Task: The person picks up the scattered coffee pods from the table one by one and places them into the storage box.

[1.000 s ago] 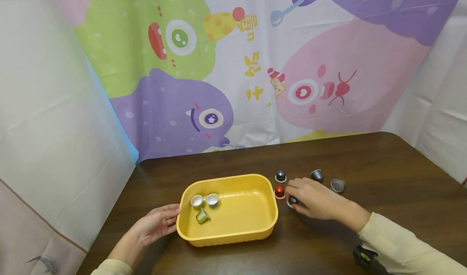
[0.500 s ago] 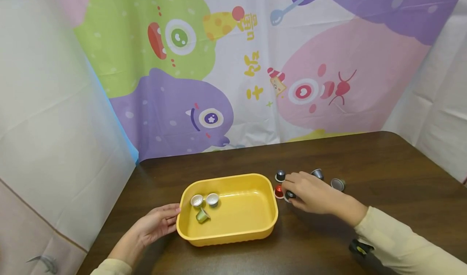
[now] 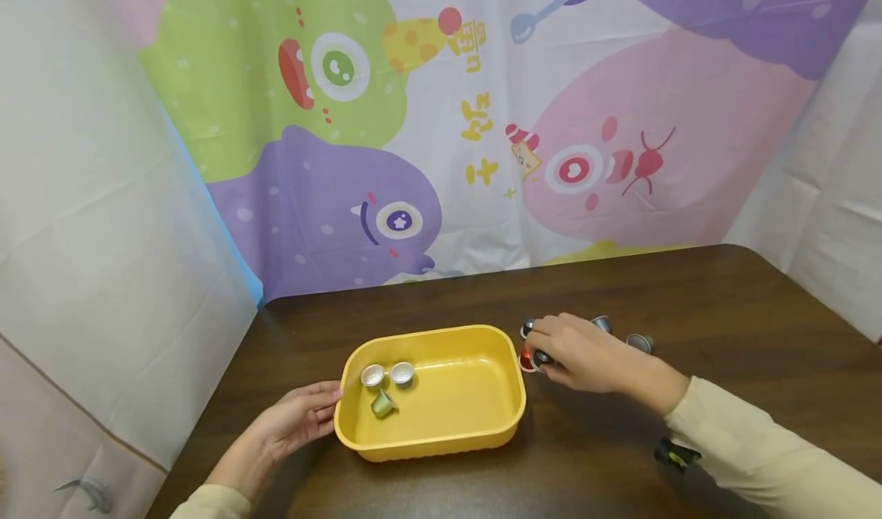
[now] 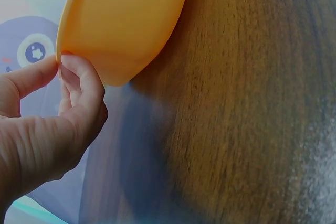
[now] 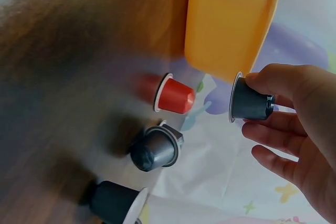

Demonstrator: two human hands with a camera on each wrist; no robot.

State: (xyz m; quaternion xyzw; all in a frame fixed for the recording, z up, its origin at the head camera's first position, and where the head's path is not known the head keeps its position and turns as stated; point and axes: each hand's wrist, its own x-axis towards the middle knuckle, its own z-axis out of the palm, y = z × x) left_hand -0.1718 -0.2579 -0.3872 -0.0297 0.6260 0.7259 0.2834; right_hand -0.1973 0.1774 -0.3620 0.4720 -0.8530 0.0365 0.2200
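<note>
My right hand (image 3: 582, 350) pinches a dark coffee capsule (image 5: 252, 100) between thumb and fingers, its pale rim facing the table. In the head view that hand is just right of the yellow tray (image 3: 441, 454), partly covering a red capsule (image 3: 526, 362) and a navy capsule (image 3: 527, 328). At the tray's left end, my left hand (image 3: 296, 419) pinches the rim between thumb and forefinger, as the left wrist view shows. Inside the tray's left part lie two capsules with silvery lids up, one (image 3: 373, 376) beside the other (image 3: 403, 373), and a green capsule (image 3: 383, 404) on its side.
Beyond my right hand, a blue-grey capsule (image 3: 602, 324) and one with its grey lid showing (image 3: 639, 343) lie on the brown wooden table (image 3: 723, 305). A cartoon-printed cloth (image 3: 475, 228) hangs along the table's back edge.
My right hand has shifted left and slightly away from me, carrying the dark capsule up beside the red one. My left hand and the tray stay in place.
</note>
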